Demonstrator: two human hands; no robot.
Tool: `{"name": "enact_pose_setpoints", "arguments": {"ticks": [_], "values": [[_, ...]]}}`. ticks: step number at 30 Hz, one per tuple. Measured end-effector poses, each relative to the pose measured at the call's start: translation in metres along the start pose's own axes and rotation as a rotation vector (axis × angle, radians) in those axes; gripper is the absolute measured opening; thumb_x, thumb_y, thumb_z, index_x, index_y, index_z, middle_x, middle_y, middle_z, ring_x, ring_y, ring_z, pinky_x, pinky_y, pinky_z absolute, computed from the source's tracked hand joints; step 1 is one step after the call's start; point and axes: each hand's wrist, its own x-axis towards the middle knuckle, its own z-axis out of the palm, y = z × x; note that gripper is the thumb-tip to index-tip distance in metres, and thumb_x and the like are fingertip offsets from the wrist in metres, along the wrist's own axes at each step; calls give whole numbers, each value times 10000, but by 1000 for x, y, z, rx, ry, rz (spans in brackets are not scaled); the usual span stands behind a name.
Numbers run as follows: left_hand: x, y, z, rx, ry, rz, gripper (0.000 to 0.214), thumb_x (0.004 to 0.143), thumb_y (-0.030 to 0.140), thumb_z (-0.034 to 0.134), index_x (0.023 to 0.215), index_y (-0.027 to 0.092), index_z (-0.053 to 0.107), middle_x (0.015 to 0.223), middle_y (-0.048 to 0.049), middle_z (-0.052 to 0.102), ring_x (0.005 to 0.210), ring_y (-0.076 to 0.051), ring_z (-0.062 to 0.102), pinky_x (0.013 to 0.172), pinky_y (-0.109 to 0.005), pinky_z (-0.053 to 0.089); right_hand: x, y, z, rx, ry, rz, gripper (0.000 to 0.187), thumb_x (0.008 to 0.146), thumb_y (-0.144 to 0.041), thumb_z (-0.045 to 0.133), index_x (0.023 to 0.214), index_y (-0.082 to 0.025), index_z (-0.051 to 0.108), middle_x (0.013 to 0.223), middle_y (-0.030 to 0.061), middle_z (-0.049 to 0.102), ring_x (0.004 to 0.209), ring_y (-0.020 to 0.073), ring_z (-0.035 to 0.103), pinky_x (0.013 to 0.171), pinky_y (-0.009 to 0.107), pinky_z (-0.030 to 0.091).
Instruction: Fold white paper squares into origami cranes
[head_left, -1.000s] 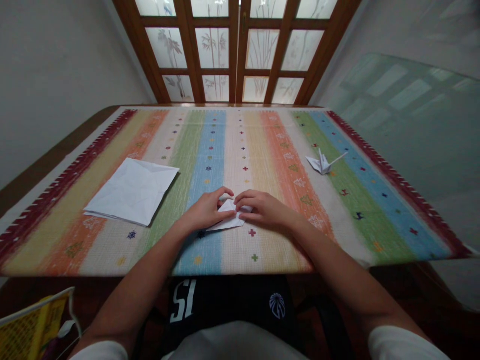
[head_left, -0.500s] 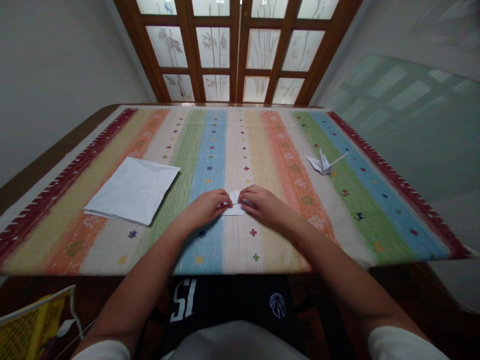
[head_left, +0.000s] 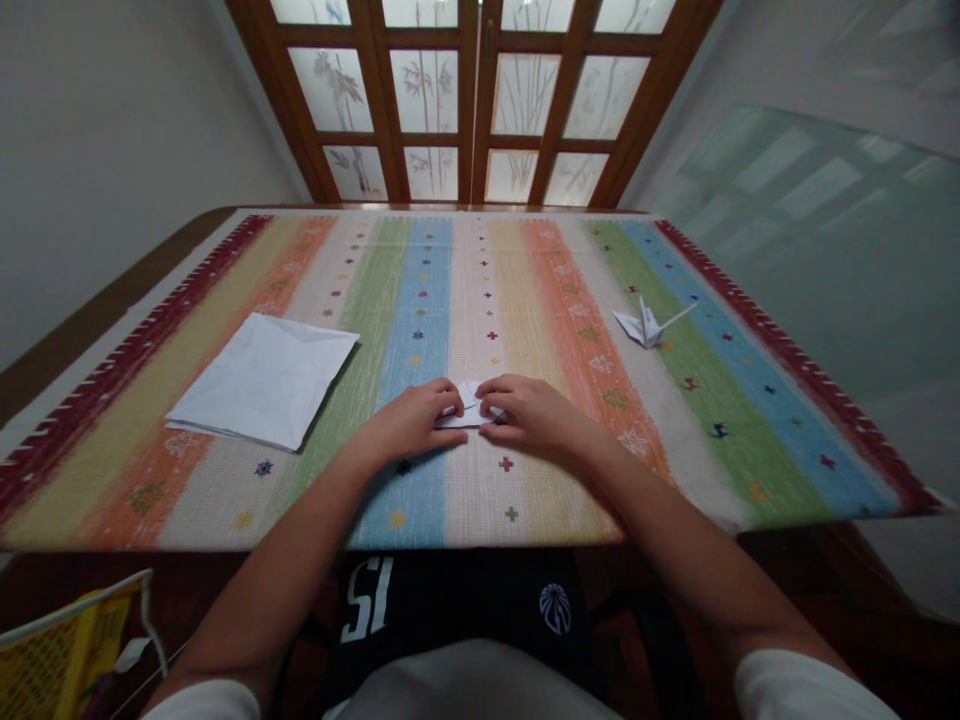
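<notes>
A small folded piece of white paper point(head_left: 470, 396) lies near the front of the table, between my two hands. My left hand point(head_left: 420, 418) is closed on its left side, the thumb along the near edge and the fingers bent over the top. On the right side, my right hand point(head_left: 529, 412) grips the paper with curled fingers and the thumb close to the near edge. Parts of the paper are hidden under the fingers. To the left rest larger sheets of white paper point(head_left: 259, 380) with crease lines. At the right stands a folded paper crane point(head_left: 646, 326).
A striped, patterned tablecloth point(head_left: 510, 300) covers the table, whose front edge is close to my body. A yellow basket point(head_left: 56, 640) with a white rim is at the lower left, below table height. Wooden doors with glass panes point(head_left: 472, 100) stand behind the table.
My thumbs have come down to the near edge of the small paper, and the fingers now wrap over it. The larger sheets and the crane stay where they were.
</notes>
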Motion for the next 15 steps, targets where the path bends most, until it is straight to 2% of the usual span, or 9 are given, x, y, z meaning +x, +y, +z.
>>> {"name": "enact_pose_setpoints", "arguments": {"ticks": [4, 6, 10, 15], "values": [[2, 0, 2, -6, 37, -1, 195, 1022, 362, 666, 980, 182, 730, 1093, -94, 721, 889, -218, 667, 833, -354, 517, 3, -3, 1, -26, 18, -5, 155, 1039, -241, 646, 966, -206, 778, 1166, 108, 806, 1059, 249, 730, 917, 367, 545], [3, -1, 3, -5, 62, -3, 208, 1054, 331, 606, 972, 187, 732, 1019, -86, 726, 859, -209, 662, 839, -350, 519, 5, -3, 1, -37, 13, 30, 145, 1047, -239, 635, 1023, -197, 771, 1102, 111, 802, 1011, 248, 723, 883, 363, 537], [4, 0, 2, 1, 69, -35, 148, 1021, 280, 623, 981, 198, 739, 904, -64, 720, 790, -205, 644, 816, -346, 517, 9, 2, 5, -37, 17, 91, 96, 1034, -236, 662, 1068, -195, 742, 1055, 110, 776, 972, 250, 702, 850, 360, 520], [3, -1, 0, -10, 69, -40, 139, 977, 221, 627, 930, 193, 755, 918, -71, 736, 787, -199, 659, 798, -338, 518, 12, 10, 11, 26, 37, 60, 74, 1033, -221, 650, 1005, -225, 718, 1058, 89, 758, 991, 242, 688, 886, 365, 524]]}}
